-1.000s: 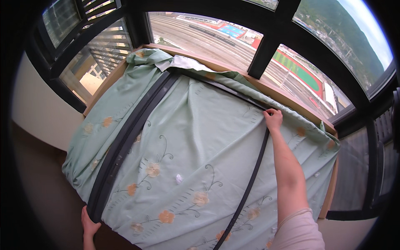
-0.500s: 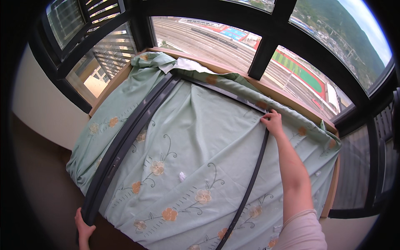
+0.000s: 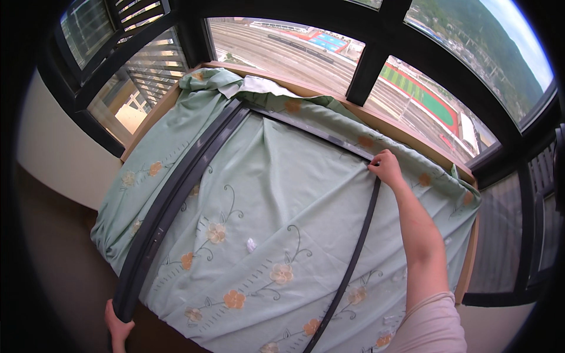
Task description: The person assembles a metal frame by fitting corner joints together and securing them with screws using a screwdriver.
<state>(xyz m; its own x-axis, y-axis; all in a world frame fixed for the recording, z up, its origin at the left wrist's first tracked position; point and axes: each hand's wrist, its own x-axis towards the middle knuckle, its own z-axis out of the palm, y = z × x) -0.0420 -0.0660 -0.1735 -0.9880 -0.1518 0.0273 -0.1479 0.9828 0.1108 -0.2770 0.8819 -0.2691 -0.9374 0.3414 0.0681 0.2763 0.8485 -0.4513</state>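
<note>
A large dark grey frame lies over a pale green floral cloth, made of a thick long bar on the left, a far crossbar and a thin dark strip on the right. Around the near end of the thick bar, at the lower left, my left hand is closed. With fingers pinched, my right hand holds the frame's far right corner, where crossbar and strip meet. The near end of the strip runs out of the picture.
Under the cloth is a wooden-edged platform, with black-framed windows along its far side and at both ends. A small clear plastic scrap lies mid-cloth. A white panel stands left, beside brown floor.
The whole view has shifted slightly, so the frame and cloth sit a little further left in the picture. Both hands keep their hold at the same places on the frame.
</note>
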